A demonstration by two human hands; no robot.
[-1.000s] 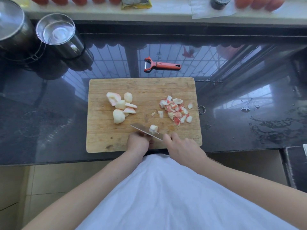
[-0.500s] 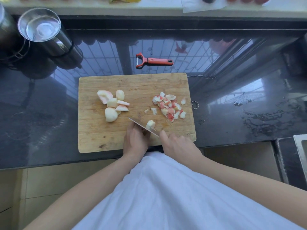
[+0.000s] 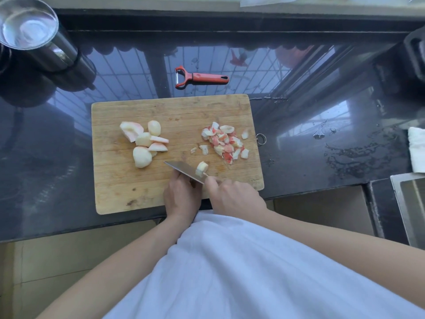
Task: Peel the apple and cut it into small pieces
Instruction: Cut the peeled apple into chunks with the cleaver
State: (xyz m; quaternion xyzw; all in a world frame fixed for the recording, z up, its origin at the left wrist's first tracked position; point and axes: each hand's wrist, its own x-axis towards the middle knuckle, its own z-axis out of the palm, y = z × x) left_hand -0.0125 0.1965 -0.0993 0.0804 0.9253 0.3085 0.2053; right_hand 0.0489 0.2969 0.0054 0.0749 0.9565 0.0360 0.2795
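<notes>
A wooden cutting board (image 3: 119,185) lies on the dark counter. Larger peeled apple chunks (image 3: 142,141) sit on its left part, and a heap of small pieces with red skin (image 3: 224,141) sits on its right part. My right hand (image 3: 234,194) grips the knife (image 3: 184,170), whose blade points up-left across the board's near side. A pale apple piece (image 3: 202,168) rests against the blade's far side. My left hand (image 3: 181,194) is curled just behind the blade; what its fingertips hold is hidden by the knife.
A red peeler (image 3: 202,77) lies on the counter beyond the board. A steel cup (image 3: 34,35) stands at the back left. A white cloth (image 3: 417,150) and a sink edge (image 3: 407,203) are at the right. Water drops wet the counter's right side.
The camera view has shifted, so the board appears lower and to the left. The knife and both hands keep their place at the board's near side with the apple piece by the blade.
</notes>
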